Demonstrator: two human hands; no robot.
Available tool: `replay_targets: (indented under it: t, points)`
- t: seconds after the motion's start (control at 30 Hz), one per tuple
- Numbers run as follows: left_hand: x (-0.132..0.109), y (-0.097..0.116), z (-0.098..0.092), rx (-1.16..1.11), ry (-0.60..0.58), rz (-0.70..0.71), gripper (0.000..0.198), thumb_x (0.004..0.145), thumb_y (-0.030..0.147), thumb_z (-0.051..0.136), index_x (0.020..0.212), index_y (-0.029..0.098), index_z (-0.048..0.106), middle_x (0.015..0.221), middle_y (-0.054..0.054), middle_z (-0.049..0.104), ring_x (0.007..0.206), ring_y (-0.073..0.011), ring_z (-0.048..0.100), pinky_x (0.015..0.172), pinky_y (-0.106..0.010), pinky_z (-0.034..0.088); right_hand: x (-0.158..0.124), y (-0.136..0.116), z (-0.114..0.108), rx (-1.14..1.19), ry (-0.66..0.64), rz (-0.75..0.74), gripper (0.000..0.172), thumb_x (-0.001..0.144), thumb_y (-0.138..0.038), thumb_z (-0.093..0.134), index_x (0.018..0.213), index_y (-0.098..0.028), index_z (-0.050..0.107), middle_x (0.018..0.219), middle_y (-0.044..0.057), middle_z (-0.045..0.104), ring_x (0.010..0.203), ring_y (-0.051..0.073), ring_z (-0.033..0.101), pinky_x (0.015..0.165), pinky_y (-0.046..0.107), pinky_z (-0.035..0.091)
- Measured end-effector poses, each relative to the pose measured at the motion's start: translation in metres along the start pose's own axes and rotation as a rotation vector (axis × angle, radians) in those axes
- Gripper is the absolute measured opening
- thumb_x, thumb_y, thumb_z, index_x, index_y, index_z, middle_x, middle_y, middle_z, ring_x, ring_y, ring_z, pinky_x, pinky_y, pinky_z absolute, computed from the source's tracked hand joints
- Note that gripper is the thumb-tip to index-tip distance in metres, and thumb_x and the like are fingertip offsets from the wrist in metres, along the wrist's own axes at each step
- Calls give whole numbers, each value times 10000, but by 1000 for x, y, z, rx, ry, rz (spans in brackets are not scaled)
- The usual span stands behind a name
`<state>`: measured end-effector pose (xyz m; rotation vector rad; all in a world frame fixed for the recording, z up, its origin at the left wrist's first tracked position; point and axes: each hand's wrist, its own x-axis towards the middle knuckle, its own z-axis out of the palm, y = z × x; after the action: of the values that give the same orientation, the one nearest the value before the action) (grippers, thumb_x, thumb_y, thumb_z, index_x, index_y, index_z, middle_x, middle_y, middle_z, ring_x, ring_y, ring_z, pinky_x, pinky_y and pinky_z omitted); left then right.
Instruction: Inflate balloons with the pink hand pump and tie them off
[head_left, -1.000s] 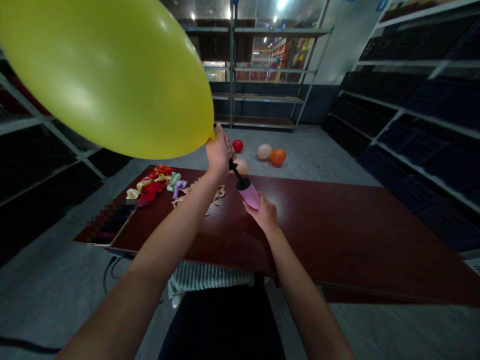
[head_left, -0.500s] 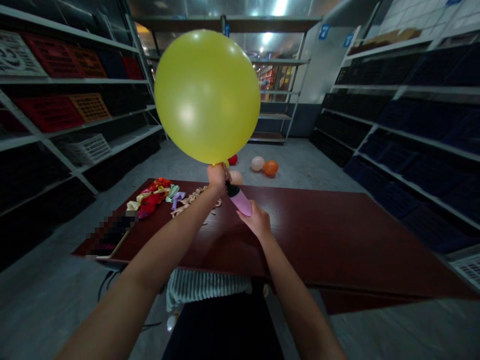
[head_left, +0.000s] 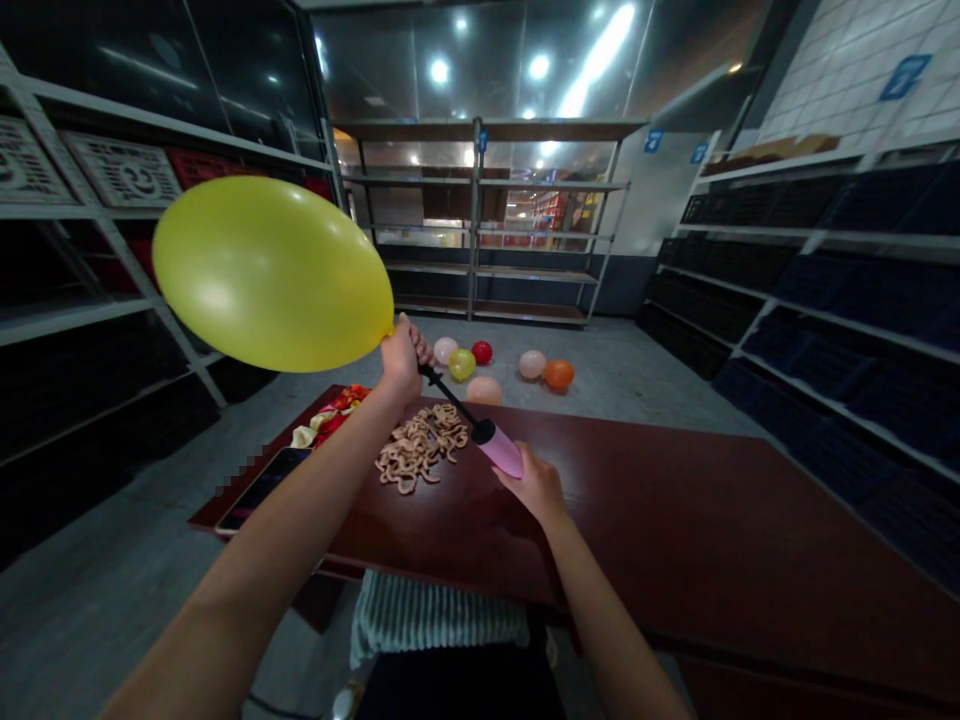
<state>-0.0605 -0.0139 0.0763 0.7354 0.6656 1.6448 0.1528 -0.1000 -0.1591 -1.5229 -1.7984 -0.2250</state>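
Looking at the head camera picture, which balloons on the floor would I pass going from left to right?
Pale pink balloon → yellow-green balloon → red balloon → second pale pink balloon → orange balloon

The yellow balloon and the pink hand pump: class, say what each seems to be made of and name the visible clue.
The yellow balloon looks like thin latex rubber, glossy, with bright highlights on its taut skin. The pink pump barrel looks like smooth moulded plastic with a soft sheen. Its black shaft could be plastic or metal; the view leaves that open.
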Motion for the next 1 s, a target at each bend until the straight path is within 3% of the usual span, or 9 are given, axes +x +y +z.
replay_targets:
  t: [0.1,0.23,0.43,0.53,0.67,0.77,0.87,1.0]
  points:
    - [0,-1,1,5,17,6,523,1060,361,406,573,216,282,399,73,232,285,-78,233,323,-216,231,-1,3,1,18,-10,-14,445,885,-525,639,1141,-162,633,923,94,772,797,243,752,689,297,534]
    - [6,-24,10,23,15,-31,513,1052,303,403,563,214,278,395,76,224,284,-73,223,324,-208,225,-1,7,2,19,-2,15,416,887,-524,627,1099,-167,639,878,80,765,759,240,747,670,295,522]
    - [6,-90,25,77,-21,-129,480,1016,223,411,549,212,300,385,71,249,286,-77,232,333,-212,213,1,6,3,-3,-10,132,416,875,-527,633,1105,-180,640,856,62,759,742,240,741,639,289,507]
    - [-3,-125,26,90,22,-197,459,994,209,415,547,209,310,394,68,261,295,-77,250,336,-213,221,2,5,-2,-29,-2,164,464,880,-477,637,1237,-181,604,998,77,766,829,240,739,695,300,527]
    - [-13,-154,16,67,103,-280,438,975,185,391,547,214,303,399,68,260,306,-79,249,352,-218,253,8,-11,-21,-138,-10,83,551,916,-326,596,1442,-211,481,1232,101,695,1050,246,688,857,329,519]
    - [-20,-168,2,42,141,-333,385,926,134,404,563,216,305,405,70,273,315,-81,280,372,-211,279,20,-36,-32,-276,-160,68,588,934,-375,594,1488,-244,442,1162,104,691,966,257,687,797,344,506]
    - [-23,-177,-15,34,168,-361,356,880,130,467,577,218,302,417,73,305,331,-80,324,404,-205,317,33,-56,-33,-351,-290,142,530,967,-413,566,1450,-222,461,1143,120,680,923,247,698,721,322,487]
    - [-21,-179,-37,69,155,-377,320,857,208,571,587,205,398,448,48,414,400,-114,480,489,-225,421,40,-67,-27,-393,-375,155,276,1006,-391,506,1207,-221,591,1060,83,686,889,227,710,677,290,468]
